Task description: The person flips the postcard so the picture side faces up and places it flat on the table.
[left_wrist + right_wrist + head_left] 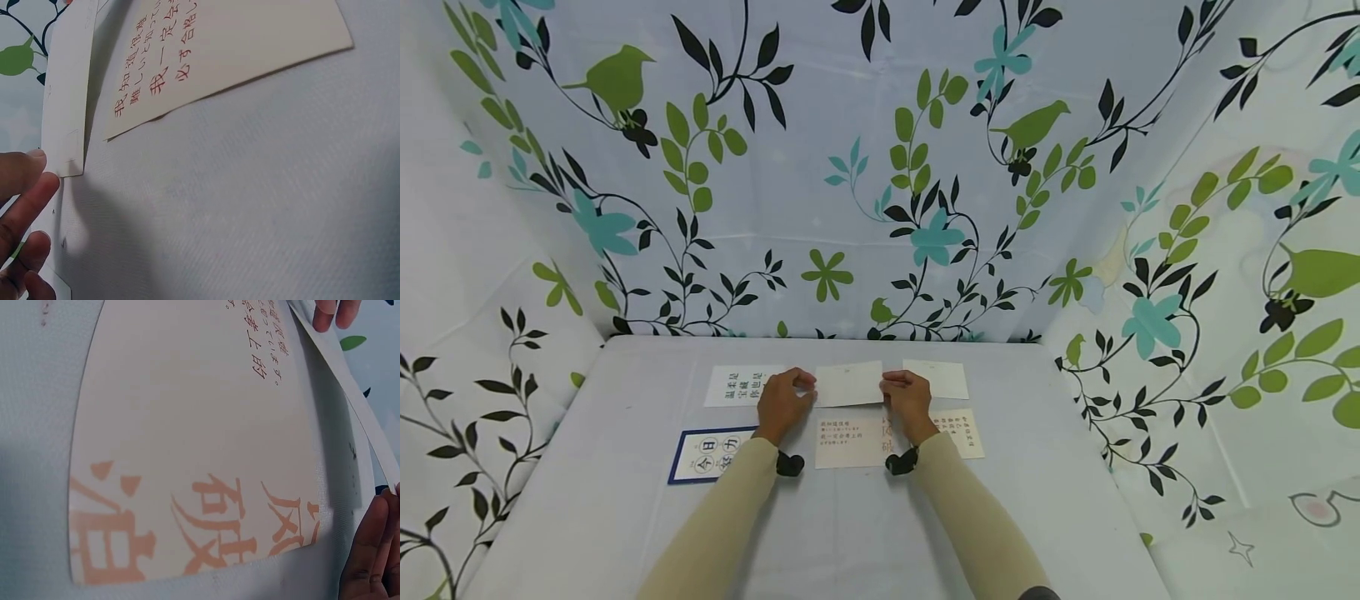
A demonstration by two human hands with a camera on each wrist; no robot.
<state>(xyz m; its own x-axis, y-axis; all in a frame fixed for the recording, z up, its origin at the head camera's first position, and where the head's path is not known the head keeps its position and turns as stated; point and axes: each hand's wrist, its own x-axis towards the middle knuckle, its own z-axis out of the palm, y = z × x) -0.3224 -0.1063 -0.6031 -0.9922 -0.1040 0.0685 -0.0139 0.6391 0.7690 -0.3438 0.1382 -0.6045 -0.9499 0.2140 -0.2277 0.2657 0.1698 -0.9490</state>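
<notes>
Both hands hold a blank whitish card [848, 385] by its two short ends, tilted up a little from the table. My left hand [786, 404] pinches the left end; thumb and forefinger meet at its corner in the left wrist view. At the right end, my right hand [912, 404] pinches the card between thumb and fingers. Just below lies a cream card [846, 450] with reddish writing and large orange characters, seen closely in the right wrist view. The held card [347, 387] shows there nearly edge-on.
Other cards lie around: a white one with black characters [724, 387], a blue-bordered one [688, 458], a blank one [949, 379] and a cream one with writing [964, 432]. They rest on a white-covered table [850, 542]. A leaf-patterned curtain [820, 208] stands behind.
</notes>
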